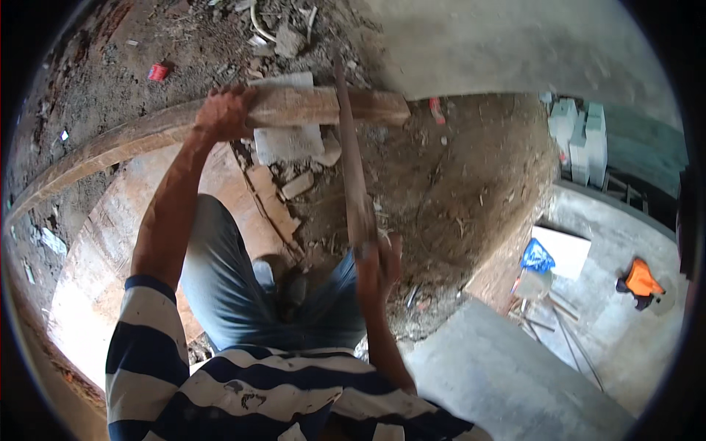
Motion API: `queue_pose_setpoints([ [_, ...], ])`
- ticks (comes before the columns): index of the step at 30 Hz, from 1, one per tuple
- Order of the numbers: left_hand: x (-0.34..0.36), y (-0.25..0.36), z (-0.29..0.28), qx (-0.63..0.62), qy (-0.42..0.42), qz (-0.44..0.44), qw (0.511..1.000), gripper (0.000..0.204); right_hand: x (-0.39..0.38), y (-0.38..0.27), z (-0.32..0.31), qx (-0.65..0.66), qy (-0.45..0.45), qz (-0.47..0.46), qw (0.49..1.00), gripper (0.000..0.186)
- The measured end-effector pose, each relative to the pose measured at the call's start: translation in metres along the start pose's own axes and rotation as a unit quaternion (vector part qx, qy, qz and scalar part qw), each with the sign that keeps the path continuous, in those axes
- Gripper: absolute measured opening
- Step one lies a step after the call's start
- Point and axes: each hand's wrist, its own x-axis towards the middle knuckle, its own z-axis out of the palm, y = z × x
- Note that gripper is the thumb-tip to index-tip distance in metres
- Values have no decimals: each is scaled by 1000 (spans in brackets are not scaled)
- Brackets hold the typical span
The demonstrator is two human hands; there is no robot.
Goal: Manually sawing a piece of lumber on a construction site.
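Observation:
My left hand grips a long wooden beam that runs from the far left across to the middle, its cut end near the centre. My right hand is closed on the handle of a long thin tool, probably a saw, whose blade reaches up across the beam near its right end. The tool is blurred. My striped shirt and grey trousers fill the lower middle.
A wooden board platform lies under the beam at left. White block pieces and rubble lie on the dirt ground. At right are a concrete ledge, grey blocks, a blue bag and an orange object.

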Motion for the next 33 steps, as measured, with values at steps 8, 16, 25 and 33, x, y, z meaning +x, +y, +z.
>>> queue_pose_setpoints([
  [8, 19, 31, -10, -27, 30, 49, 998, 93, 147, 8, 39, 280, 78, 114, 950, 20],
  [16, -2, 2, -18, -3, 16, 16, 1000, 92, -43, -9, -31, 237, 53, 163, 956, 29],
  [25, 4, -7, -1, -36, -32, 5, 999, 94, 10, 4, 17, 50, 15, 62, 997, 26],
  [33, 28, 43, -18, -42, 23, 45, 998, 95, 139, 17, 41, 207, 136, 23, 969, 24],
])
